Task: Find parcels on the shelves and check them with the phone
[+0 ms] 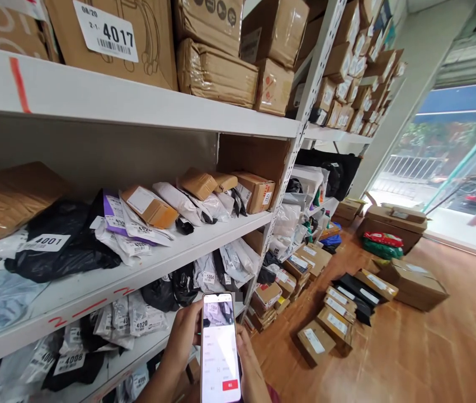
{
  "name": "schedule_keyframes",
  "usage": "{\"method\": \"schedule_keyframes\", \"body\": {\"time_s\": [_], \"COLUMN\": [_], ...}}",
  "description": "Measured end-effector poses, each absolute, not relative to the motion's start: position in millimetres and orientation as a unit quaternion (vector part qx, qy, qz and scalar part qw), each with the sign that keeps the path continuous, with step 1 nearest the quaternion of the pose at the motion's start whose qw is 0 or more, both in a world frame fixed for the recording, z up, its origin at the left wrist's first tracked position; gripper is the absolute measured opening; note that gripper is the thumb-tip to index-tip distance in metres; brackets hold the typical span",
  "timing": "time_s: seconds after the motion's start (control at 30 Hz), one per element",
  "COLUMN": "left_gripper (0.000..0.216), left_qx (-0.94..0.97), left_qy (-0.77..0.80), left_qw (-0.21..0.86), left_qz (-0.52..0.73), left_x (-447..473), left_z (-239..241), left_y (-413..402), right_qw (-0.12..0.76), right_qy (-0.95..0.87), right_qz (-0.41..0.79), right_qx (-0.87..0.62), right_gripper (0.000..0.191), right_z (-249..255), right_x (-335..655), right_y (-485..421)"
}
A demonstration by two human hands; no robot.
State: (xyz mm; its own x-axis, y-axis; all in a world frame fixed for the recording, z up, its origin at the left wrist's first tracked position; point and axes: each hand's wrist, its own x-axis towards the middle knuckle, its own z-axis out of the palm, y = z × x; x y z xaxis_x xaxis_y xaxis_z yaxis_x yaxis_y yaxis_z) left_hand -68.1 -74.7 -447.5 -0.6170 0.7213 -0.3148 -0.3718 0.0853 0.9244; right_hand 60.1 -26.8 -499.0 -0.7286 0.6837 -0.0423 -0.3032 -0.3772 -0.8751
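A smartphone [220,352] is held upright at the bottom middle, its lit screen facing me. On it a camera picture of parcels fills the top, with a pale form and a red button below. My left hand [185,333] is closed around the phone's left edge. Along the right edge my right hand [249,358] grips it too, with part of the fingers hidden behind the phone. Just beyond the phone, on the lower shelf, lie a pale bag labelled 5004 [208,273] and black plastic parcels [184,284].
White metal shelves [137,101] run along the left, loaded with labelled boxes and bags. A perforated upright [290,162] stands right of the phone. Cartons [338,324] lie on the wooden floor [430,347], with a larger box [414,282] behind. A glass front [464,151] lets in daylight.
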Motion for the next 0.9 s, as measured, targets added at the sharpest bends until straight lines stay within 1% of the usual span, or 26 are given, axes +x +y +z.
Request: {"method": "schedule_keyframes", "body": {"time_s": [0.1, 0.2, 0.43, 0.5, 0.6, 0.63, 0.67, 0.73, 0.8, 0.9], "left_gripper": [0.053, 0.05, 0.05, 0.051, 0.05, 0.059, 0.074, 0.098, 0.107, 0.107], "left_qx": [0.135, 0.135, 0.144, 0.14, 0.129, 0.119, 0.107, 0.092, 0.106, 0.143], "left_qy": [0.621, 0.624, 0.632, 0.614, 0.494, 0.441, 0.396, 0.348, 0.341, 0.359], "left_qw": [0.394, 0.385, 0.359, 0.383, 0.494, 0.539, 0.581, 0.637, 0.662, 0.656], "left_qz": [0.664, 0.666, 0.672, 0.675, 0.704, 0.707, 0.703, 0.681, 0.659, 0.648], "left_x": [-65, -63, -60, -55, -41, -35, -30, -23, -19, -18], "left_z": [-451, -455, -455, -458, -468, -471, -473, -475, -473, -468], "left_y": [-77, -77, -76, -82, -99, -107, -114, -127, -136, -142], "right_qw": [0.309, 0.306, 0.297, 0.312, 0.335, 0.342, 0.348, 0.356, 0.361, 0.358], "right_qy": [-0.481, -0.485, -0.536, -0.541, -0.525, -0.52, -0.517, -0.517, -0.525, -0.548], "right_qz": [0.797, 0.799, 0.754, 0.739, 0.736, 0.735, 0.732, 0.724, 0.714, 0.706], "right_qx": [-0.193, -0.181, -0.236, -0.253, -0.265, -0.268, -0.274, -0.286, -0.289, -0.271], "right_gripper": [0.051, 0.057, 0.059, 0.058, 0.056, 0.056, 0.056, 0.058, 0.06, 0.062], "right_z": [-498, -494, -491, -492, -494, -494, -494, -496, -498, -499], "right_x": [61, 62, 68, 70, 71, 71, 72, 72, 74, 78], "right_y": [-33, -38, -41, -41, -41, -41, -40, -39, -38, -35]}}
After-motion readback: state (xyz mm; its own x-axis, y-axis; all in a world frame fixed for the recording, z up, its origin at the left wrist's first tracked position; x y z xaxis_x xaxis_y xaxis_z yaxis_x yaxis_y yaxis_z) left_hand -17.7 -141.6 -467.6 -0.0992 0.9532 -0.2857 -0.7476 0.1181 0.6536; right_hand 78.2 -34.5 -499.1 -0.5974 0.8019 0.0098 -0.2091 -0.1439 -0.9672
